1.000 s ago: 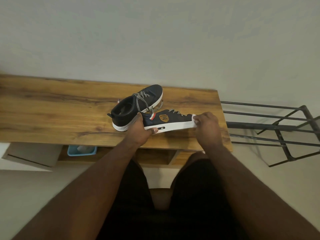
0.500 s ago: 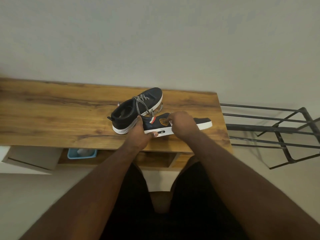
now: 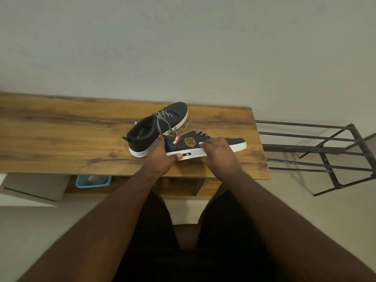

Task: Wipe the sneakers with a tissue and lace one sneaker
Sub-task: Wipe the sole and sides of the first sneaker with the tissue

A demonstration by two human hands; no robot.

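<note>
Left hand (image 3: 160, 157) gripping heel of navy canvas sneaker (image 3: 184, 144) on wood-grain worktop (image 3: 61, 139). Right hand (image 3: 218, 151) curled over white rubber sole; grip undeterminable.

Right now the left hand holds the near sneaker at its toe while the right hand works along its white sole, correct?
Not quite. In the head view the left hand holds the near sneaker at its heel; the toe points right. The right hand does work along the white sole.
</note>
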